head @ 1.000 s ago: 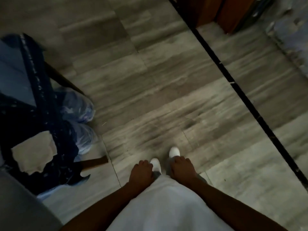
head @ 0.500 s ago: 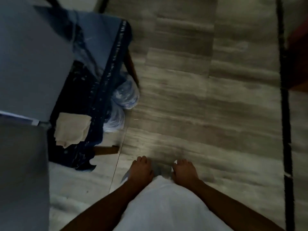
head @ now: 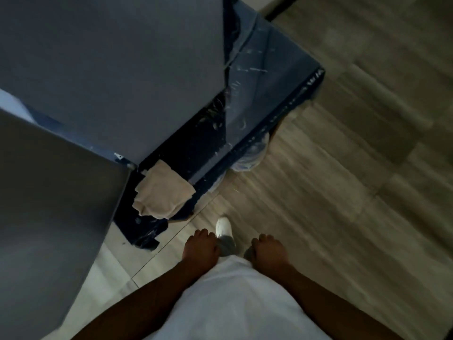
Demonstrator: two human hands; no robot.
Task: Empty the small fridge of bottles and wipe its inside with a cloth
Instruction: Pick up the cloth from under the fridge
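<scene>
Grey wood-grain tile floor (head: 343,192), blurred, filling the right half. Grey fridge top (head: 110,69) at upper left; grey fridge door (head: 49,204) swung open at lower left, its lower edge cut off. Dark blue cloth-covered surface (head: 264,77) under the fridge, speckled white, its front corner jutting right. Beige cloth (head: 161,192) folded on the surface's near corner, just beside the door hinge, up and left of both hands, touching neither. Clear plastic bundles (head: 250,155) beneath the surface edge, contents unreadable. White garment (head: 232,303) at bottom centre. Left hand (head: 199,249) and right hand (head: 268,250) curled into loose fists, gripping nothing. White shoe (head: 224,228) between them. Fridge interior and bottles hidden.
</scene>
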